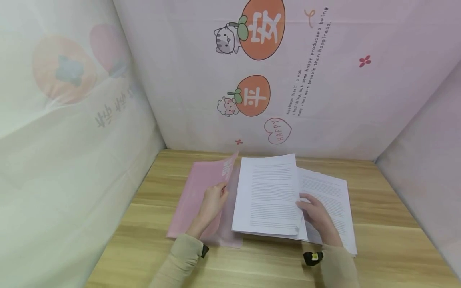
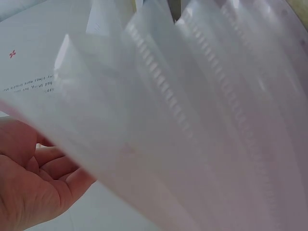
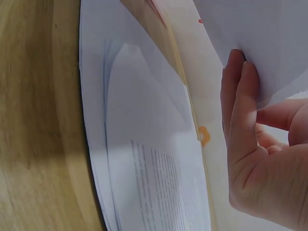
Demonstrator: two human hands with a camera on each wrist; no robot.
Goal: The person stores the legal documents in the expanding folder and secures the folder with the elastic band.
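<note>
My left hand (image 1: 213,200) grips the right edge of a pink folder (image 1: 192,192), whose leaf stands partly lifted off the table. Several clear sleeves (image 2: 144,106) of it fan out beside the curled fingers in the left wrist view. To the folder's right, a white printed sheet (image 1: 270,192) lies raised at its right side, where my right hand (image 1: 317,214) pinches its edge. Thumb and fingers hold that lifted paper (image 3: 274,38) in the right wrist view. Underneath and further right are more printed papers (image 1: 329,196).
The wooden table (image 1: 266,266) carries the folder and papers. A printed cloth wall (image 1: 201,100) rises behind it, with more cloth walls at the left and right. Dark wrist bands (image 1: 312,258) sit at both cuffs.
</note>
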